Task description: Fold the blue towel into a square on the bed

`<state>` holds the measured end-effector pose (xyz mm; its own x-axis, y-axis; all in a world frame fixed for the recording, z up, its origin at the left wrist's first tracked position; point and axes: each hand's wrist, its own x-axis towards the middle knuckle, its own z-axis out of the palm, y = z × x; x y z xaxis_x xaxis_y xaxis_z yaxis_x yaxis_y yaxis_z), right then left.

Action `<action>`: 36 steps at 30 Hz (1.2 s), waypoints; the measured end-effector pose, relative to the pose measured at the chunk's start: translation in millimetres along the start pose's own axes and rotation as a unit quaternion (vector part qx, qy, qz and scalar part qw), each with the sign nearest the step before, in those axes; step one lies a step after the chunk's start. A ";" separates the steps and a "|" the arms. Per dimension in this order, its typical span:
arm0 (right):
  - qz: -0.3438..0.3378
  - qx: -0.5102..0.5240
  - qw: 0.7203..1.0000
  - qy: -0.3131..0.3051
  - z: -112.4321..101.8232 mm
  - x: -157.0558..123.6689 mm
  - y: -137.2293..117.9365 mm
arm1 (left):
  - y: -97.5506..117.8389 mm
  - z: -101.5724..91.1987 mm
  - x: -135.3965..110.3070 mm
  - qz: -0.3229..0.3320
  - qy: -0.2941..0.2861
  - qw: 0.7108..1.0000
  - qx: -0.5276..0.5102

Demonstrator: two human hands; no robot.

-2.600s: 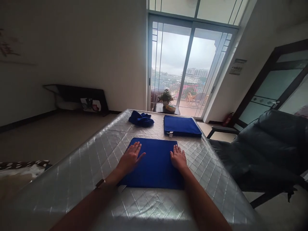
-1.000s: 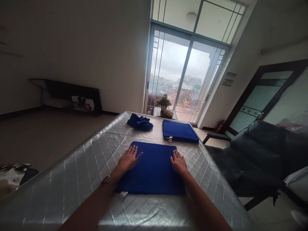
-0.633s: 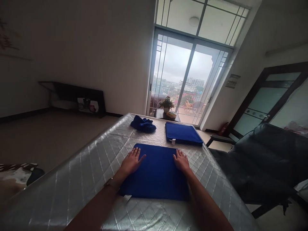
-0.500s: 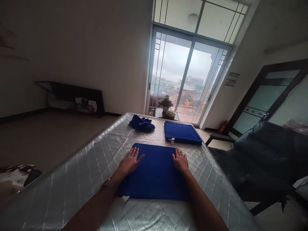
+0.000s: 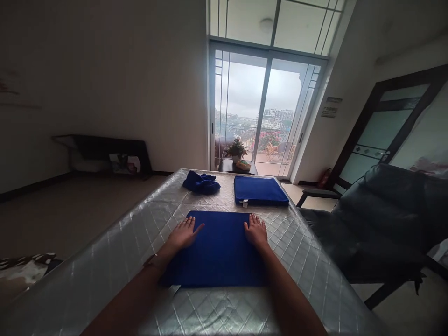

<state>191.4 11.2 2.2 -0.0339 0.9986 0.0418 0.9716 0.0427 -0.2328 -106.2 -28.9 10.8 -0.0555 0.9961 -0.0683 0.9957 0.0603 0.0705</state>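
A flat, folded blue cloth (image 5: pixel 219 254) lies in front of me on the silver quilted cover (image 5: pixel 217 310), a white tag poking out at its near left corner. My left hand (image 5: pixel 184 232) rests on its far left edge, fingers stretched out and thumb apart. On the far right edge lies my right hand (image 5: pixel 256 229), flat with the fingers extended. Beyond, to the right, is a neat stack of folded blue cloth (image 5: pixel 261 190) with a white tag. A crumpled blue cloth (image 5: pixel 201 182) sits at the far left.
A black armchair (image 5: pixel 381 224) stands close along the right side. Past the far end are a small dark table (image 5: pixel 227 166) with a potted plant (image 5: pixel 236 149) and a glass sliding door (image 5: pixel 241 93). A low black frame (image 5: pixel 115 151) leans by the left wall.
The camera view has shifted slightly, so the scene sits a little further left. Both hands stay flat on the folded blue cloth, with no clear movement over it.
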 end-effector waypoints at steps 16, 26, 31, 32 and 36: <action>-0.062 -0.052 0.997 -0.005 4.5 -3.3 11.2 | 203.8 22.0 36.1 0.330 0.090 0.935 -0.095; -0.008 -0.005 1.000 0.005 1.5 0.0 1.8 | 102.4 24.4 44.6 0.140 0.062 0.985 -0.076; -0.008 -0.004 1.000 0.003 1.9 0.9 3.2 | 44.0 15.0 42.3 0.072 0.061 0.994 -0.052; -0.009 -0.002 1.000 0.002 1.6 0.7 3.3 | 33.4 13.4 41.4 0.058 0.063 0.995 -0.049; -0.005 -0.007 1.000 -0.002 0.1 -0.3 2.6 | 4.4 10.3 37.8 0.013 0.072 0.996 -0.042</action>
<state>194.0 11.0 1.5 -0.0439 0.9982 0.0406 0.9744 0.0518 -0.2186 -103.2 8.3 -1.7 -0.0456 0.9959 0.0779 0.9877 0.0333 0.1529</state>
